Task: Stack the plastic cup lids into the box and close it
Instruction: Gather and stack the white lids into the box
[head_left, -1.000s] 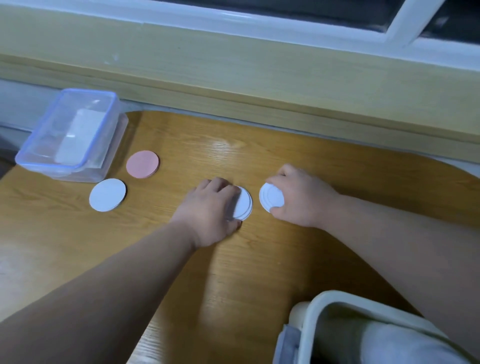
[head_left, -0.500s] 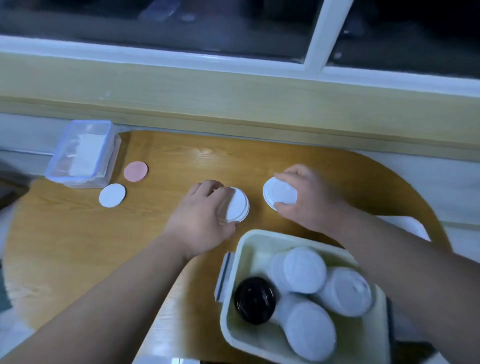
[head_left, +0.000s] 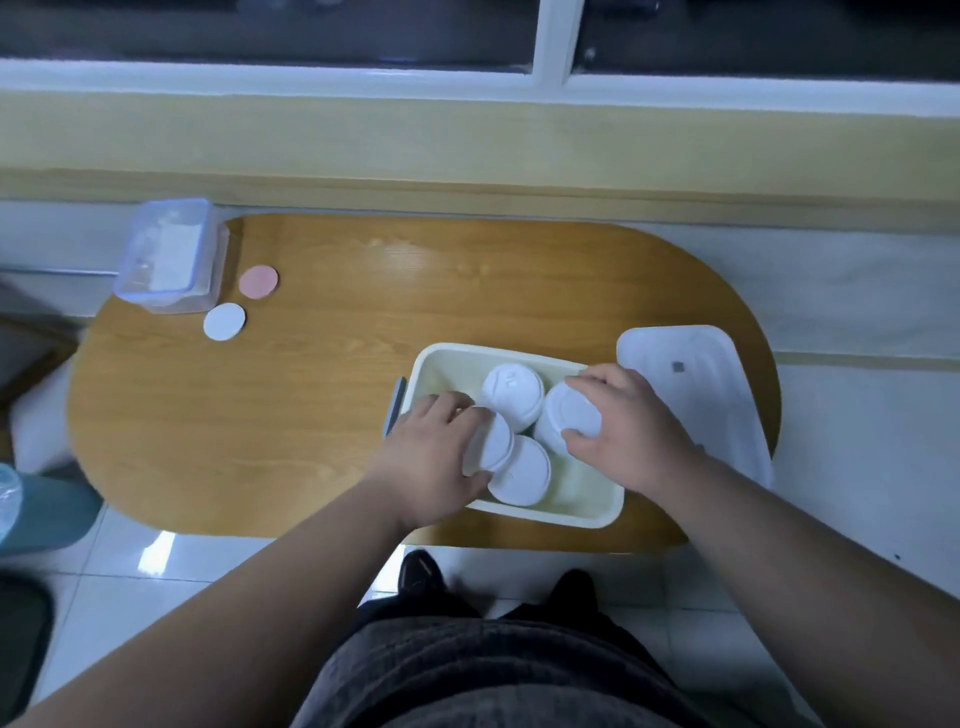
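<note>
A cream box (head_left: 566, 512) stands open at the near edge of the oval wooden table (head_left: 311, 395). Inside it are stacks of white plastic cup lids (head_left: 511, 395). My left hand (head_left: 431, 457) grips a few white lids (head_left: 491, 447) over the box's left side, above another stack (head_left: 522, 475). My right hand (head_left: 623, 426) grips one white lid (head_left: 571, 415) on top of the right-hand stack. The box's white cover (head_left: 696, 384) lies flat to the right of the box.
A clear blue-rimmed container (head_left: 166, 254) sits at the table's far left corner, with a pink disc (head_left: 258, 282) and a white disc (head_left: 224, 322) beside it. A window ledge runs behind the table. My legs and shoes (head_left: 421, 569) are below, on a tiled floor.
Both hands have carried their lids from the middle of the table back into the cream box. The view has pulled back, so the whole table and the box cover now show.
</note>
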